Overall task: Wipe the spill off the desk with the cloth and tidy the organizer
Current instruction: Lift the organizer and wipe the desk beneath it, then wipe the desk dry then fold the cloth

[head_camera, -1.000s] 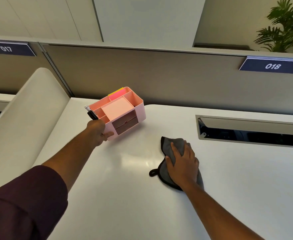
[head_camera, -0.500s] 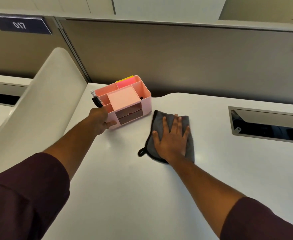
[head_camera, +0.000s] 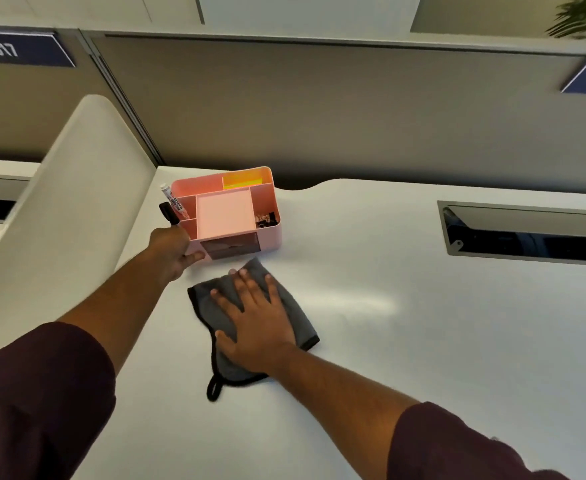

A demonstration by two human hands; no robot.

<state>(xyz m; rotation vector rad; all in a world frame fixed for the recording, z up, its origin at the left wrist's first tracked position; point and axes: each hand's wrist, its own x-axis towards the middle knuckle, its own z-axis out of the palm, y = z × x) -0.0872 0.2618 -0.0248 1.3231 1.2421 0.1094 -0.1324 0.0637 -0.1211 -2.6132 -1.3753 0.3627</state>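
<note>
A pink organizer stands on the white desk near the back left. It holds two markers, a pink note pad, yellow notes and dark clips. My left hand grips its front left corner. A grey cloth with a black edge and loop lies flat just in front of the organizer. My right hand lies on the cloth, palm down with fingers spread, pressing it to the desk. No spill shows on the desk.
A cream side divider rises at the left of the desk. A grey partition wall runs along the back. A rectangular cable slot is set into the desk at the right.
My right hand has slid the cloth left and toward me, in front of the organizer. The organizer has been turned square to me under my left hand.
</note>
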